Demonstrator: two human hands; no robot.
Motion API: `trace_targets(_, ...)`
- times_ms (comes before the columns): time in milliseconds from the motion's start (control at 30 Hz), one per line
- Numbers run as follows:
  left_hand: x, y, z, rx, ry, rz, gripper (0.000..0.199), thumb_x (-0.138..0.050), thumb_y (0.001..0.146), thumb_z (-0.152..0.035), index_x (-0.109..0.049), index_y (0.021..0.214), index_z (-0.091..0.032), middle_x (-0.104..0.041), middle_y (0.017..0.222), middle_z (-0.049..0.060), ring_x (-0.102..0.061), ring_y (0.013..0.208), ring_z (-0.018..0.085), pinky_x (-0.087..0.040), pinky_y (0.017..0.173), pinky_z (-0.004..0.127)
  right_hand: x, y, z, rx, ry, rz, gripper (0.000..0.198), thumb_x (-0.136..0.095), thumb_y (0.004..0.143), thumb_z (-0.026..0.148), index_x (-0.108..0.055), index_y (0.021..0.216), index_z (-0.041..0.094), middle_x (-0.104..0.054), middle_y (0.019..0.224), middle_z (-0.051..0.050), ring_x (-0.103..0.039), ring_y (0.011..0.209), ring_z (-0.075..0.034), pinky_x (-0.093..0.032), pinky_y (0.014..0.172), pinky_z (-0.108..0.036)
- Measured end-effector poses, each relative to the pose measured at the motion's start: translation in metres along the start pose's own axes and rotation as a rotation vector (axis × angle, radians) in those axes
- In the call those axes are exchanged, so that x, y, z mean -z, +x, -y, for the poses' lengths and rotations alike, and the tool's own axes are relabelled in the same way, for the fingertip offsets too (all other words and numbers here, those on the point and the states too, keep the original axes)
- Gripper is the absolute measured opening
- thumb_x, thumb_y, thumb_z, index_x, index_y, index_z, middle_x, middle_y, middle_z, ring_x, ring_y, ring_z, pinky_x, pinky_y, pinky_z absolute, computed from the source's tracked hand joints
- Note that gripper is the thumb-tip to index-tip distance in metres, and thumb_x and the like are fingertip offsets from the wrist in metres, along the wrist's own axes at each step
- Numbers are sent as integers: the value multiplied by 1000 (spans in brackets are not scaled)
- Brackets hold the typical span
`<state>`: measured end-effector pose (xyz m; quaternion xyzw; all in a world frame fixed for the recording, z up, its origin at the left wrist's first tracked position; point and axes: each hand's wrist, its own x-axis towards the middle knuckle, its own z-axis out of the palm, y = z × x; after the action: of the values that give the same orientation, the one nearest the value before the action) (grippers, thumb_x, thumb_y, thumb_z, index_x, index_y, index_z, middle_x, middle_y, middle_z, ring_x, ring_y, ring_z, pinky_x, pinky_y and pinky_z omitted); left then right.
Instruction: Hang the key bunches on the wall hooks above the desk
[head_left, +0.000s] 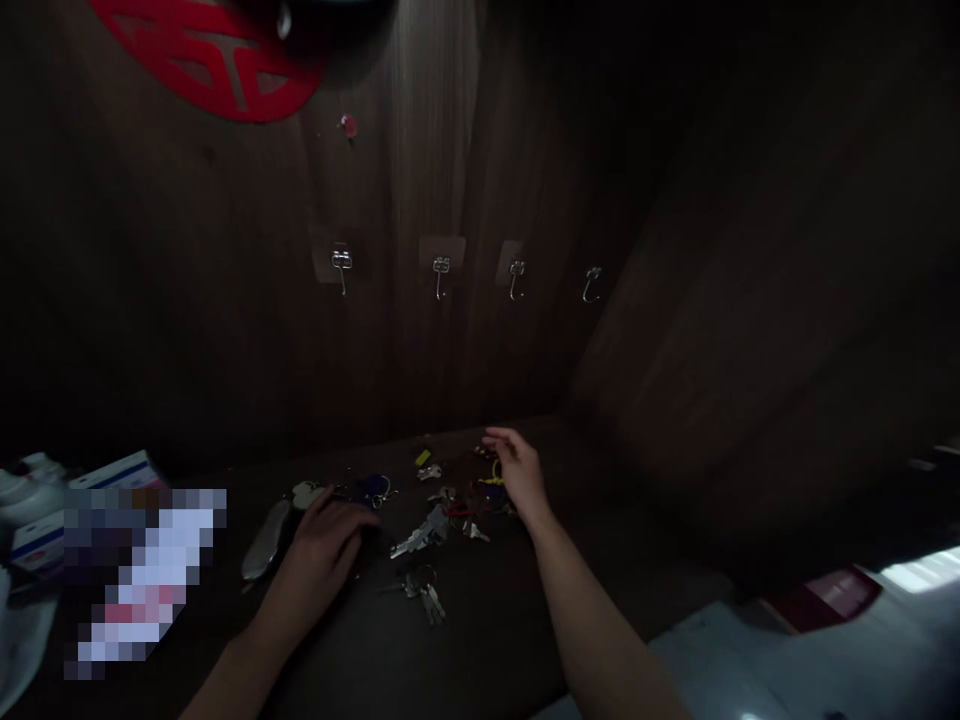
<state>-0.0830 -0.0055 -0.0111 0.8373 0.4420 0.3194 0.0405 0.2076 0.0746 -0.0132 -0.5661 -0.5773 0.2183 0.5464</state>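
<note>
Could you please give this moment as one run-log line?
left hand: by blue fob | right hand: beside yellow ring | between hands: keys | wall: four hooks

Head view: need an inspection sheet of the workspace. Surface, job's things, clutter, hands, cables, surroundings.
Surface: dark wooden top, dimly lit.
Job's things: metal keys spread in loose bunches between and around the hands; yellow tag toward the back; yellow ring beside the right hand.
Clutter: white-and-blue boxes and a pixelated patch at the left.
Left hand: palm down, low over the left end of the spread; grip cannot be told.
Right hand: at the right end of the spread; grip cannot be told.
Cables: nothing seen.
Surroundings: four metal hooks in a row on the back wall; red cut-out above.
</note>
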Motion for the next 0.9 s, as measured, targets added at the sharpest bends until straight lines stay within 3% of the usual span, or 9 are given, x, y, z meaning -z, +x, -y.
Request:
trace_targets(100, -2, -1, 3, 12, -3, 13, 23, -40, 88, -20, -62, 94, -27, -72, 90, -1, -67, 88, 18, -31, 107, 52, 15, 2, -1, -88, 86, -7, 23, -45, 82, 29, -62, 91, 18, -72, 86, -8, -67, 82, -21, -49, 77, -34)
trace_targets(200, -3, 0, 7, 29, -4, -13, 23, -39, 88, -22, -61, 96, -27, -72, 92, 0, -67, 90, 19, -31, 106, 52, 26, -2, 1, -72, 48, 117, 19, -46, 81, 26, -63, 88, 19, -71, 85, -6, -66, 82, -20, -48, 76, -34)
trace_targets(333, -4, 2, 6, 33, -9, -32, 22, -40, 88, -24, -61, 95, -27, -72, 92, 1, -67, 90, 21, -33, 105, 52, 29, -16, 1, 131, -204, 366, 16, -50, 80, 17, -65, 77, 21, -68, 87, -2, -61, 89, -19, -43, 87, -35)
trace_targets(400, -4, 3, 5, 39, -15, -20, 22, -40, 88, -25, -61, 95, -27, -72, 91, 1, -67, 89, 21, -33, 106, 52, 25, -22, 1, 217, -338, 415, 18, -52, 79, 11, -67, 82, 21, -66, 94, -3, -57, 96, -18, -39, 92, -36)
trace_targets(533, -5, 3, 6, 45, -16, -2, 23, -39, 88, -24, -61, 95, -27, -72, 90, 0, -68, 88, 21, -32, 106, 53, 18, -27, 2, 295, -533, 465, 41, -54, 77, 7, -62, 111, 28, -59, 115, -4, -49, 109, -21, -35, 95, -39)
trace_targets(667, -5, 3, 7, 38, -8, 14, 22, -40, 87, -23, -62, 94, -26, -73, 90, 0, -68, 87, 20, -32, 106, 53, 16, -22, -2, 282, -514, 502, 31, -55, 76, 6, -65, 100, 25, -62, 106, -4, -51, 104, -21, -37, 92, -39)
trace_targets(800, -5, 4, 5, 40, -7, 24, 21, -42, 86, -24, -62, 91, -26, -73, 88, 0, -68, 86, 20, -33, 105, 53, 16, -17, -12, 187, -357, 438, 26, -56, 76, 6, -62, 96, 22, -63, 91, -2, -58, 88, -18, -42, 82, -32)
trace_targets(900, -5, 4, 4, 40, -9, 27, 21, -43, 86, -23, -63, 91, -26, -73, 88, -1, -68, 87, 21, -35, 103, 53, 17, -16, -16, 194, -332, 401, 19, -58, 75, 7, -62, 86, 22, -62, 82, 0, -59, 81, -17, -42, 79, -30)
